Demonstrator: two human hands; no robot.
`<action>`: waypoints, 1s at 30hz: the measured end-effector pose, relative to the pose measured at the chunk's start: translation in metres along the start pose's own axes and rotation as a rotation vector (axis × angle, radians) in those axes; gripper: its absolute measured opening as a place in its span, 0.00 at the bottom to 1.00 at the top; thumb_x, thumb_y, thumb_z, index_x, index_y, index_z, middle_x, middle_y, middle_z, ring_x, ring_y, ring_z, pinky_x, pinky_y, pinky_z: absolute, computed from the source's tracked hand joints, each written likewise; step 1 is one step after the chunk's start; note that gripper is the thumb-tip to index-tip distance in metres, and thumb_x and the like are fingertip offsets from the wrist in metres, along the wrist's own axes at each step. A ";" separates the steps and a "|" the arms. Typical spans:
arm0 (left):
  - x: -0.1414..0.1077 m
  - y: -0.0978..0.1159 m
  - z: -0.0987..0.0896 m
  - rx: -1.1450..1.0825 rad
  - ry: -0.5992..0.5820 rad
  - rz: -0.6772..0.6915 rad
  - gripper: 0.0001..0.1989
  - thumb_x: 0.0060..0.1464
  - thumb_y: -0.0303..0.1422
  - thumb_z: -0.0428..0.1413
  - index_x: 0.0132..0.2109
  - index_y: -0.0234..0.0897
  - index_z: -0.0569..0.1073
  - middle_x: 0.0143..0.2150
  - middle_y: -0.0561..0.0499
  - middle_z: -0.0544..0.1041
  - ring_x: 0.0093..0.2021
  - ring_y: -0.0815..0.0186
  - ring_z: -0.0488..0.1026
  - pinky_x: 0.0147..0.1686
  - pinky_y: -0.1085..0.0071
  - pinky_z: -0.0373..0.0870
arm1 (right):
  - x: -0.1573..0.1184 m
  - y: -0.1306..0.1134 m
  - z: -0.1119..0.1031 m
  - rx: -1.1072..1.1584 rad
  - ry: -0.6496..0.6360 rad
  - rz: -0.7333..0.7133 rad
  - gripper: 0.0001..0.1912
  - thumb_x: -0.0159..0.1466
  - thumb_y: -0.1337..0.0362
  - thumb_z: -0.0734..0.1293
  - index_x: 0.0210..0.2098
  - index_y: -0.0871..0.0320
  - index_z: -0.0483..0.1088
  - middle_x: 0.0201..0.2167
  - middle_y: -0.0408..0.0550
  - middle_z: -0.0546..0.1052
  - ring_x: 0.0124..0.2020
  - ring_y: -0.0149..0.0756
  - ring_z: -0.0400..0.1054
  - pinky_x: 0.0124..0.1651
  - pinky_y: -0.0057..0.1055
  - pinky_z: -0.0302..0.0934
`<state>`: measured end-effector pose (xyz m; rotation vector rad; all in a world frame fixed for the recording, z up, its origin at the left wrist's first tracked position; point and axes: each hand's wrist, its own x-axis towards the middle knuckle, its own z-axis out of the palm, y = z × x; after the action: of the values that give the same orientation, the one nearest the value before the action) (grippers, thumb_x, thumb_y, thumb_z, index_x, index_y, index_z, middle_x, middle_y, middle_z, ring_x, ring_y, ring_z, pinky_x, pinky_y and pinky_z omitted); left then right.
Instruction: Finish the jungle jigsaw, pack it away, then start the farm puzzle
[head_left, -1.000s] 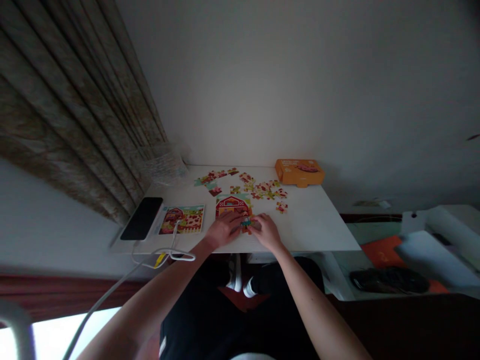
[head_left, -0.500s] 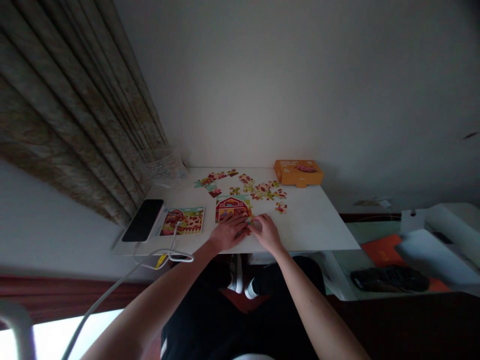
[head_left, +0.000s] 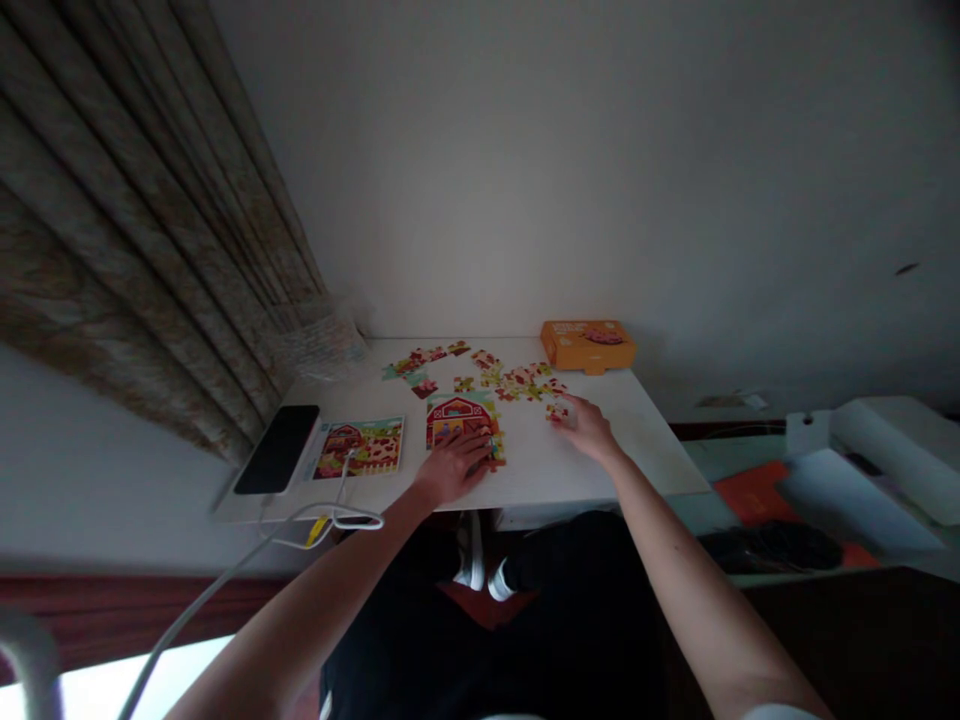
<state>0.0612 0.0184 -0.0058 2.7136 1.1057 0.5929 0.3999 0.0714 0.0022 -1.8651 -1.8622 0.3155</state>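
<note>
My left hand [head_left: 454, 467] lies with its fingers stretched out over the lower part of a joined jigsaw section [head_left: 459, 408] that shows a red barn. The hand covers some of that section's lower left. To the right, my right hand [head_left: 587, 428] has its thumb and fingertips at a single puzzle piece [head_left: 555, 412], red and white, lying on the table. Behind the hands a cluster of loose puzzle pieces [head_left: 521, 381] is spread out. Another group of pieces [head_left: 420, 358] sits farther back on the left.
The white table [head_left: 630, 455] carries an orange box [head_left: 589, 346] at the back right. On the left lie a farm picture card [head_left: 360, 447] and a black phone [head_left: 279, 450], with a white cable [head_left: 300, 512] across them. A clear plastic bag [head_left: 319, 345] rests by the curtain [head_left: 150, 200].
My right hand has left the barn section and moved right to the single puzzle piece. My left hand stays on the barn section. The camera view has shifted slightly.
</note>
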 end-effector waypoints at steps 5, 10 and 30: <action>0.000 0.000 0.001 -0.004 0.011 0.007 0.18 0.70 0.38 0.52 0.61 0.44 0.77 0.66 0.48 0.74 0.69 0.57 0.68 0.72 0.49 0.57 | 0.005 0.012 0.005 -0.008 -0.108 0.050 0.32 0.58 0.61 0.75 0.62 0.49 0.72 0.52 0.52 0.81 0.53 0.50 0.74 0.55 0.45 0.67; 0.000 0.002 -0.002 -0.006 -0.003 -0.002 0.18 0.70 0.38 0.52 0.61 0.44 0.76 0.67 0.48 0.74 0.69 0.57 0.67 0.71 0.49 0.58 | 0.013 0.023 0.016 0.234 -0.022 -0.074 0.25 0.54 0.65 0.75 0.53 0.53 0.77 0.40 0.48 0.82 0.41 0.42 0.75 0.50 0.41 0.69; 0.000 0.003 -0.005 0.009 -0.016 -0.020 0.18 0.70 0.39 0.52 0.61 0.44 0.77 0.66 0.48 0.74 0.69 0.57 0.68 0.69 0.50 0.60 | -0.006 -0.059 0.031 0.930 -0.363 0.063 0.20 0.54 0.60 0.73 0.46 0.58 0.78 0.33 0.48 0.84 0.34 0.42 0.80 0.40 0.37 0.74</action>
<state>0.0614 0.0161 -0.0002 2.7065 1.1326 0.5637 0.3332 0.0687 0.0029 -1.2464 -1.4401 1.3465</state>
